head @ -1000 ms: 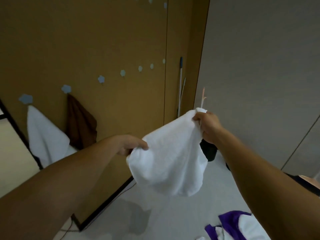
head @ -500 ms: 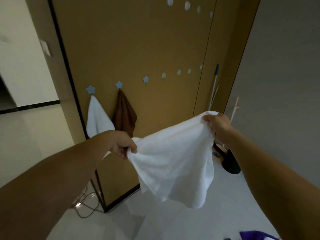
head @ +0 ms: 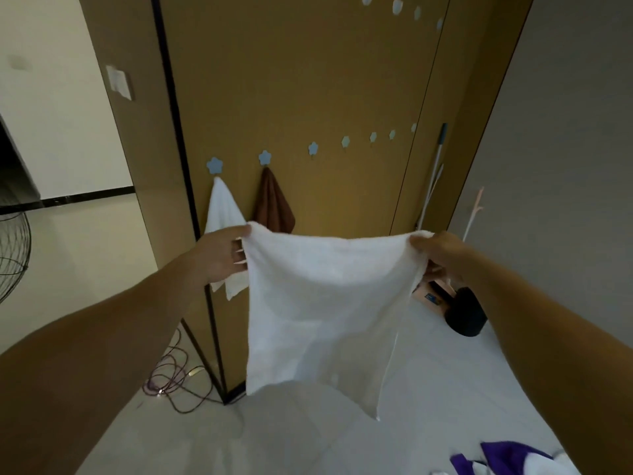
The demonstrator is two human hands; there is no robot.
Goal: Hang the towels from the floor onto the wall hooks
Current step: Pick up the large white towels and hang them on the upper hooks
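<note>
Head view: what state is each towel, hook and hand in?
Held white towel: spread out, lifted.
Left hand: grips its left corner.
Right hand: grips its right corner.
Hung white towel: on leftmost hook.
Brown towel: on second hook.
Third hook: bare.
Purple cloth: on floor.

No writing is legible anywhere; a small blue mark on the tan object [head: 423, 293] is too blurred to read.

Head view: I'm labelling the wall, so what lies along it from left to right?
White wall plate → hung white towel → brown towel → empty flower hook → leaning pole.
</note>
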